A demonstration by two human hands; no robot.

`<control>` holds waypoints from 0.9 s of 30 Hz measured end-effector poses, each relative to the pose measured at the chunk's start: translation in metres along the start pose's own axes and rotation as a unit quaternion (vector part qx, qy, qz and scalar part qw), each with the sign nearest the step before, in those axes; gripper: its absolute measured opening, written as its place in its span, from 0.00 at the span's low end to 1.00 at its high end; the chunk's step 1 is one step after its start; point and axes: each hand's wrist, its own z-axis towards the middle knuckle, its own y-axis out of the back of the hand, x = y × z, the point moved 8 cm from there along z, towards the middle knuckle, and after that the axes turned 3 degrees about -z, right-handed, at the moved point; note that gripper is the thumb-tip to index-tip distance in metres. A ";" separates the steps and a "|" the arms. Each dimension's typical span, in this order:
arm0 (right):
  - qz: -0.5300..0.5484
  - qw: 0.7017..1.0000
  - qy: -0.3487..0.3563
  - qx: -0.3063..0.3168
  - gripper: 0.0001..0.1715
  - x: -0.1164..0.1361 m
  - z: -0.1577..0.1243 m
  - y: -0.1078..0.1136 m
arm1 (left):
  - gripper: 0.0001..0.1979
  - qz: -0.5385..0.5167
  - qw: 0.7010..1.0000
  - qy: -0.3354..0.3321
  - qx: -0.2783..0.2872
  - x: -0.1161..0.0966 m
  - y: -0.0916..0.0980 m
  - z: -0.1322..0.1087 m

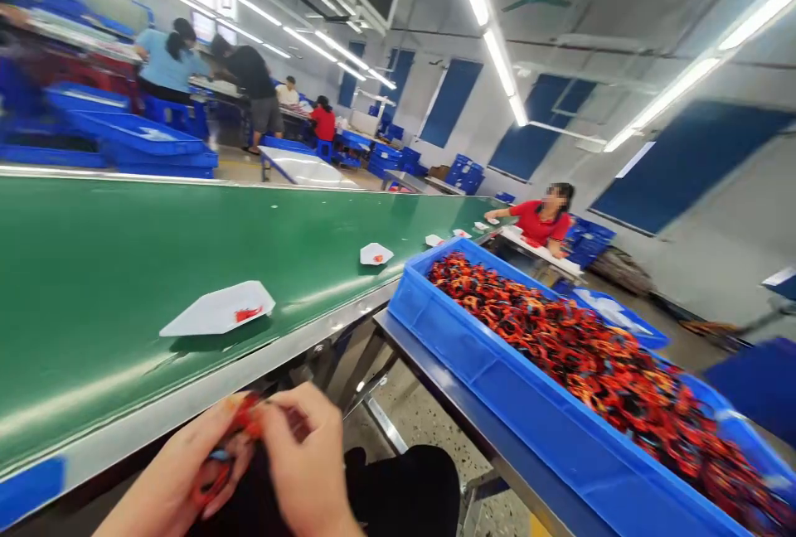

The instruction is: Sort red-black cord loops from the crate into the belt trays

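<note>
Your left hand and right hand are both clenched on a red cord loop above your lap. Loop sags nearer the left hand, long axis roughly upright. Blue crate of similar loops lies right.

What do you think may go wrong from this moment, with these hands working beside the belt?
The red-orange piece pinched between the left hand and right hand might slip into the gap between the green conveyor belt and the blue crate. Also, the tangled orange-and-black pile is heaped high, so strands could spill over the rim.
</note>
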 end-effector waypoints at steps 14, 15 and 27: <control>0.450 0.824 -0.332 0.092 0.13 -0.061 -0.016 -0.032 | 0.21 -0.034 0.997 -0.047 0.047 -0.010 -0.006 -0.011; 0.471 0.804 -0.352 0.091 0.12 -0.063 -0.018 -0.035 | 0.20 -0.032 0.997 -0.049 0.048 -0.009 -0.005 -0.011; 0.630 0.649 -0.372 0.209 0.11 -0.051 -0.030 -0.053 | 0.17 0.098 0.991 -0.092 0.012 -0.017 -0.004 -0.015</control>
